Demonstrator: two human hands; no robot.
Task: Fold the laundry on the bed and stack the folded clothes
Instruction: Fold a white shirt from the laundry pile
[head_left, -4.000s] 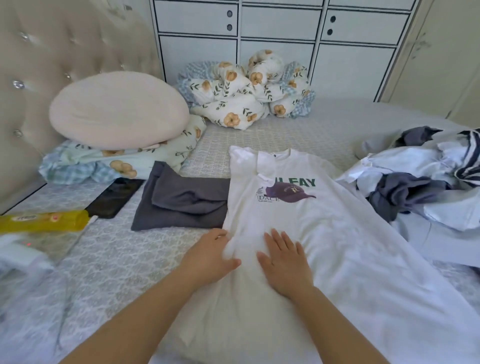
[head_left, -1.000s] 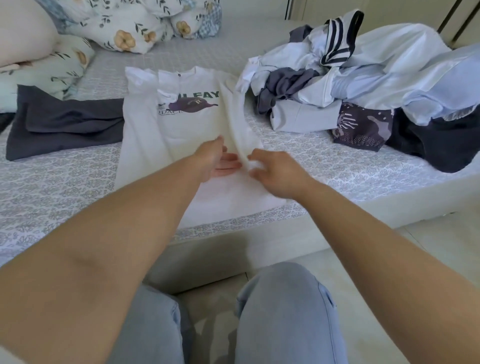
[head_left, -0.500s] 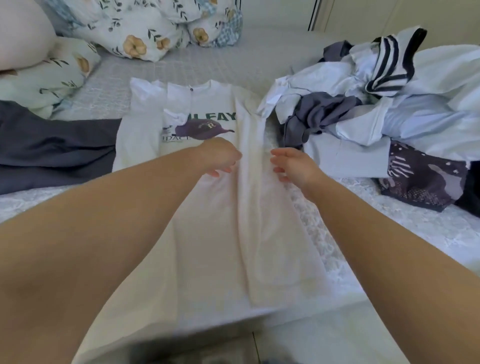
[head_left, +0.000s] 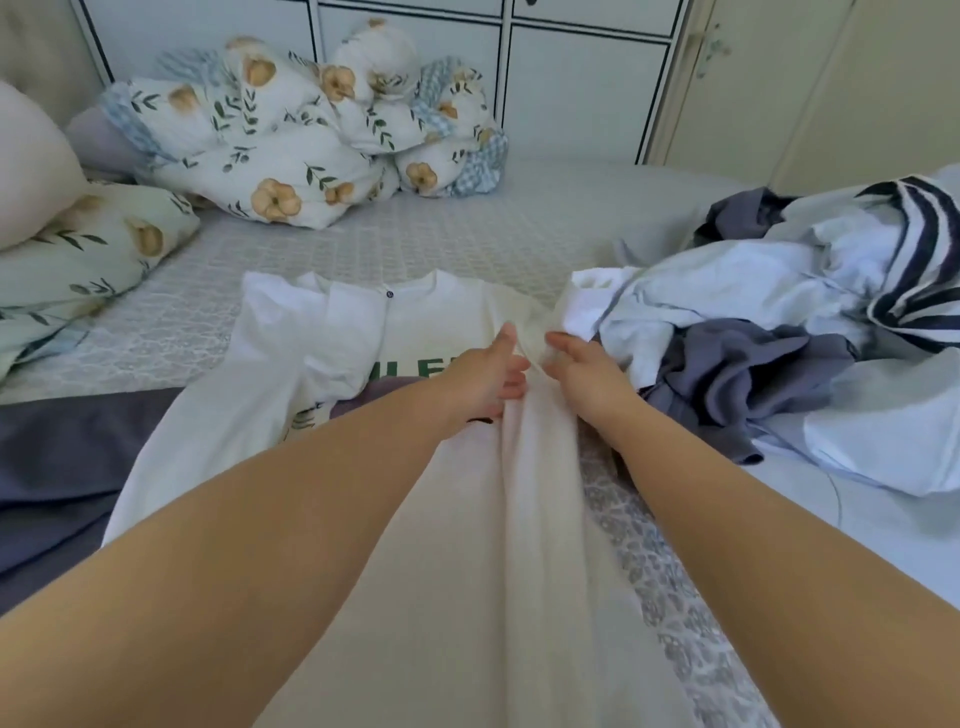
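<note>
Both my left hand and right hand press flat, fingers straight, on the white t-shirt to crease its folded side.

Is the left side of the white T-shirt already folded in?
No, the white T-shirt has its left sleeve spread flat; only its right side is folded in.

A home bedroom: bed, floral pillows, white wardrobe doors.
</note>
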